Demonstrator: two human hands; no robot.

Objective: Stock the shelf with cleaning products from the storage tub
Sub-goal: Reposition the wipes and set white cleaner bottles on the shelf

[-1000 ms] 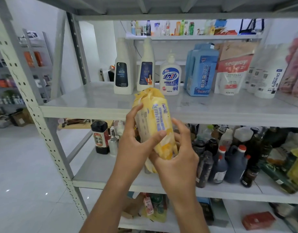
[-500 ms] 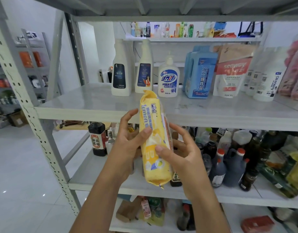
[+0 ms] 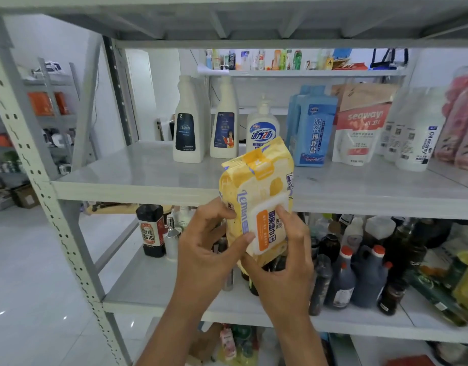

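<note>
Wipes pack [image 3: 259, 186] upright | left grip [image 3: 206, 249], right grip [image 3: 283, 262] both grasping its lower half

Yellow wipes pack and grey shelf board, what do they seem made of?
The yellow wipes pack looks like glossy soft plastic film, given its crinkled sealed top; its white flap lid seems rigid plastic. The grey shelf board is smooth, faintly reflective, probably painted metal or laminate.

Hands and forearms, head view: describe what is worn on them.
Nothing is worn. The left hand and right hand are bare, with no gloves or rings visible. The left forearm and right forearm are bare too, with no sleeve, watch or bracelet down to the frame's lower edge.
</note>
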